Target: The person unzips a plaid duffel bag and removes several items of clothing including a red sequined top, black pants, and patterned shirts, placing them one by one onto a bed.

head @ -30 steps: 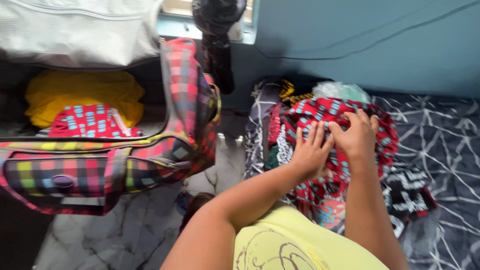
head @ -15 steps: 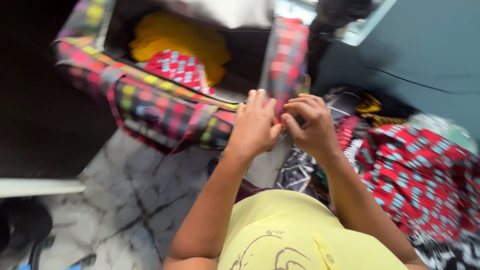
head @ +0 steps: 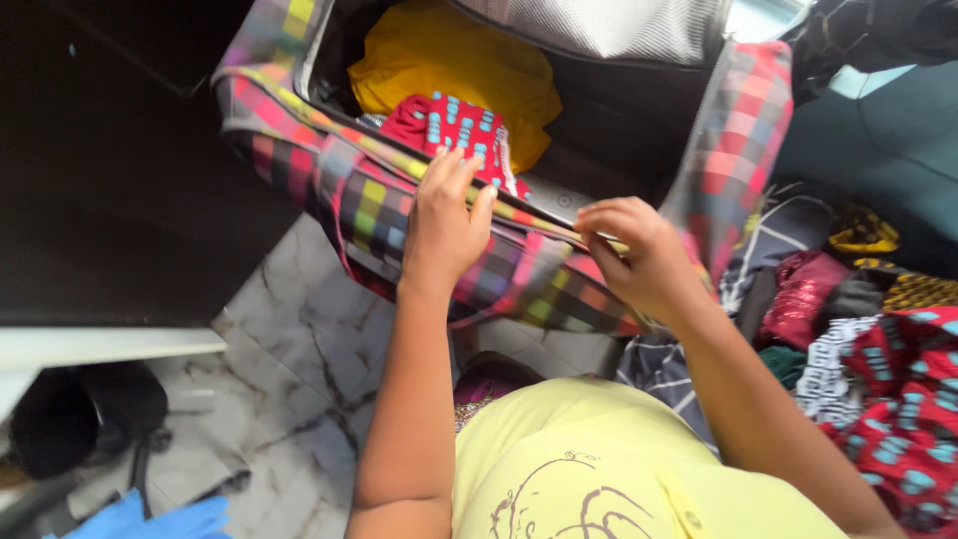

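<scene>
An open plaid suitcase [head: 379,210] in red, yellow and blue checks stands on the floor in front of me. Inside lie a yellow cloth [head: 449,60] and, on top of it, a folded red cloth with blue marks [head: 454,125]. My left hand [head: 444,225] lies flat over the suitcase's front rim, fingers spread, with the fingertips just short of the red cloth. My right hand [head: 634,255] is curled on the same rim further right, its fingers pinching the edge.
A heap of clothes [head: 898,399], red-and-blue print on top, lies on dark patterned bedding at the right. The grey suitcase lid [head: 619,25] stands up behind. A dark cabinet [head: 120,170] is at the left, over a marble floor [head: 289,399] with a black pot [head: 60,419].
Both hands left the red cloth on the heap at the right and came over to the suitcase's front rim. The view swung left and down with them.
</scene>
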